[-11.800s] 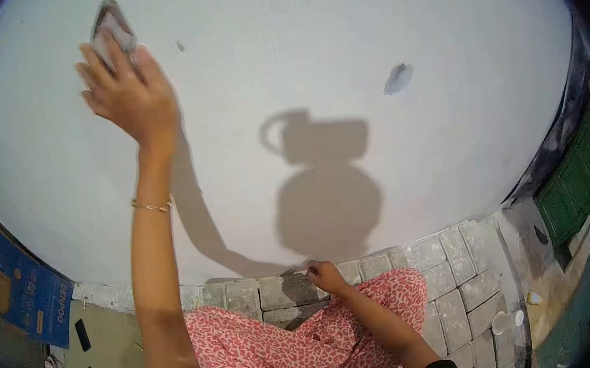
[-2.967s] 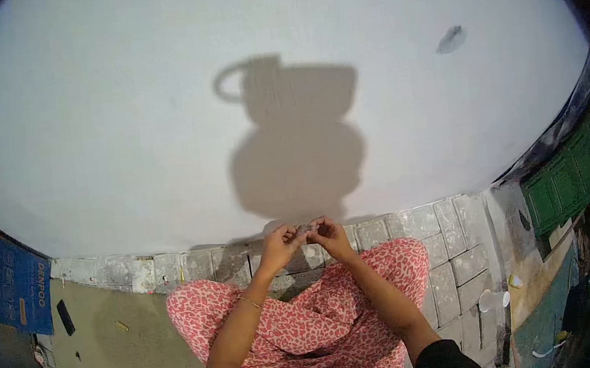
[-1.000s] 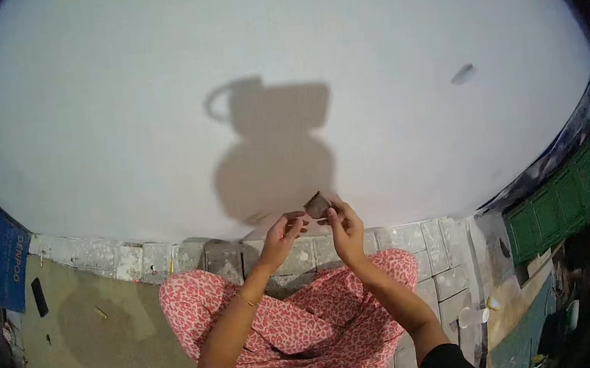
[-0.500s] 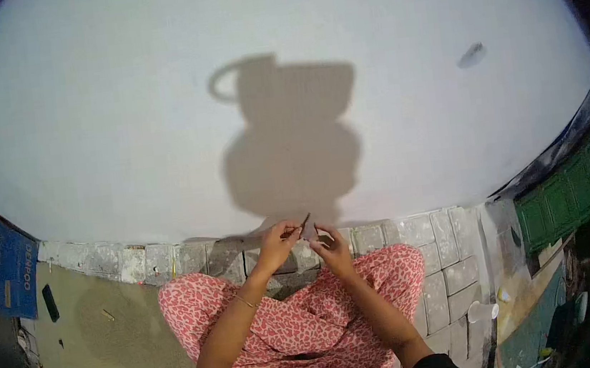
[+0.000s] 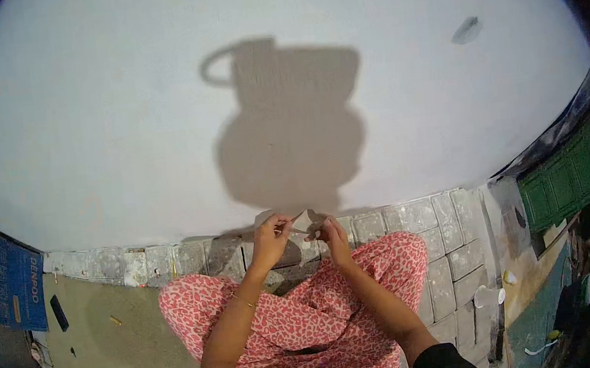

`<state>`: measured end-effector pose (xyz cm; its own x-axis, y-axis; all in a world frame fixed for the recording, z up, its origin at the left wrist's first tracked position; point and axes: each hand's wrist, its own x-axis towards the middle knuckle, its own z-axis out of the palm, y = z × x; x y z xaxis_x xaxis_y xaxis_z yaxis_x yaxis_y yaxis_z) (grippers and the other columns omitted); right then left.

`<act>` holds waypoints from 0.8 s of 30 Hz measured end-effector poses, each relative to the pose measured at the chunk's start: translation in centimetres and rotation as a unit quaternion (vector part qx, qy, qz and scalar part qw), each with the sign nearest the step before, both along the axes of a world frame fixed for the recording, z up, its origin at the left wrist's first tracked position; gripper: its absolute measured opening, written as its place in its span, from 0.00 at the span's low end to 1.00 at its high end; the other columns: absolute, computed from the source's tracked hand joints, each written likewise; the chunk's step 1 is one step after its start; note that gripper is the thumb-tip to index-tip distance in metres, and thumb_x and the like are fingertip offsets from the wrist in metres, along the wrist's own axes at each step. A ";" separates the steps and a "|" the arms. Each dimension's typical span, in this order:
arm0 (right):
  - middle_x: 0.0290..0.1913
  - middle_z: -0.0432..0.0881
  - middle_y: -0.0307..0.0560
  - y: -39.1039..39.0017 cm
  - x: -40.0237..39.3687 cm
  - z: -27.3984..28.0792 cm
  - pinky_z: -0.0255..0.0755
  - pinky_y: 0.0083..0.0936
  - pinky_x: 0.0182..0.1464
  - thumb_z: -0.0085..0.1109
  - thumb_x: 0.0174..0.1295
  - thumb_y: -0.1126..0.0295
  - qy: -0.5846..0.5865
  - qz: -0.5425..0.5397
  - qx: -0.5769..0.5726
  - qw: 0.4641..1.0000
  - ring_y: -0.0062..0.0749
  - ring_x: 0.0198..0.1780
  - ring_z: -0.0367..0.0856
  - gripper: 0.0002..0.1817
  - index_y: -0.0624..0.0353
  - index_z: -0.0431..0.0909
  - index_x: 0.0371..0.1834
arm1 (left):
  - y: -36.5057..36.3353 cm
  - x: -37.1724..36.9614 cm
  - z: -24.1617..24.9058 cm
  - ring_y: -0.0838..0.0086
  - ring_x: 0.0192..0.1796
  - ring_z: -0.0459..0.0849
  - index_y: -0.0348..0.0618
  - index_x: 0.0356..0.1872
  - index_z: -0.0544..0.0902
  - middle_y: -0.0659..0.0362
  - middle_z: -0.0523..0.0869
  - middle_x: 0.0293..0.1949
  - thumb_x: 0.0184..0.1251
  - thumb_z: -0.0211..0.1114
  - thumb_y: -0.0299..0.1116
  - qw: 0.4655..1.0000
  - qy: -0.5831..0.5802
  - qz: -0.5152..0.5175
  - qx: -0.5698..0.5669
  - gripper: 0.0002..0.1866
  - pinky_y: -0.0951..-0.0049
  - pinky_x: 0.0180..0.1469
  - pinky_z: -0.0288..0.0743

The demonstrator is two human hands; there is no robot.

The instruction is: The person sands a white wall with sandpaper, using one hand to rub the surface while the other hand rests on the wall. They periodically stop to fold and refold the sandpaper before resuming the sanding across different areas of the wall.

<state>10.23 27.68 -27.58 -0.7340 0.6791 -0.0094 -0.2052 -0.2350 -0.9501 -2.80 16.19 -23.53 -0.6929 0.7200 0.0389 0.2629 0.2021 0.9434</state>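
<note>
Between my two hands is a small pale piece [image 5: 302,223], perhaps paper or cloth, in front of the white wall. My left hand [image 5: 271,242] pinches its left side with bent fingers. On the other side my right hand [image 5: 334,239] has its fingers closed on the right edge. The piece is too small to make out well. Both hands are above the crossed legs in pink patterned trousers [image 5: 302,320].
A white wall [image 5: 124,130] with a large shadow rises ahead. Grey paving bricks [image 5: 414,218] run along its foot. At the left lie a blue box [image 5: 3,279] and a dark flat object [image 5: 59,313]. A green crate [image 5: 563,174] and a white cup [image 5: 490,297] are at the right.
My hands have moved slightly apart, and more of the pale piece shows between them. The view has shifted a little.
</note>
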 end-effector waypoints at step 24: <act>0.34 0.77 0.47 0.3 0.4 -0.5 0.76 0.30 0.38 0.42 0.70 0.61 0.023 0.087 -0.118 0.989 0.32 0.33 0.79 0.15 0.63 0.71 0.41 | 0.2 0.5 -0.2 0.59 0.44 0.80 0.36 0.41 0.79 0.49 0.81 0.38 0.57 0.66 0.34 0.995 0.093 -0.015 0.011 0.14 0.65 0.45 0.73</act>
